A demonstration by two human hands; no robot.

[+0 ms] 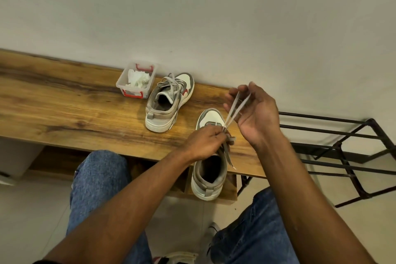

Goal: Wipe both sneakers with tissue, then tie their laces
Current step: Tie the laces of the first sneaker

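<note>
- Near sneaker [209,169]: stands upright at the front edge of the counter [64,109], heel overhanging that edge. Long axis runs roughly 6 to 12 o'clock, toe toward the wall at 12.
- Left hand [204,142]: fingers curled over the sneaker's tongue area, pinching the laces [235,107] at their base.
- Right hand [252,109]: raised at about 1 o'clock of the near sneaker, fingers curled, holding the two grey lace strands taut and upward.
- One loose lace end trails down the shoe's right side.
- Far sneaker [169,103]: at 11 o'clock of the near one, well apart, toe pointing about 1 o'clock, laces loose.
- Clear box [137,80] with red clips, just beside the far sneaker's left, holds crumpled tissue [138,80].
- Black metal rack [342,146]: at 3 o'clock, off the counter.
</note>
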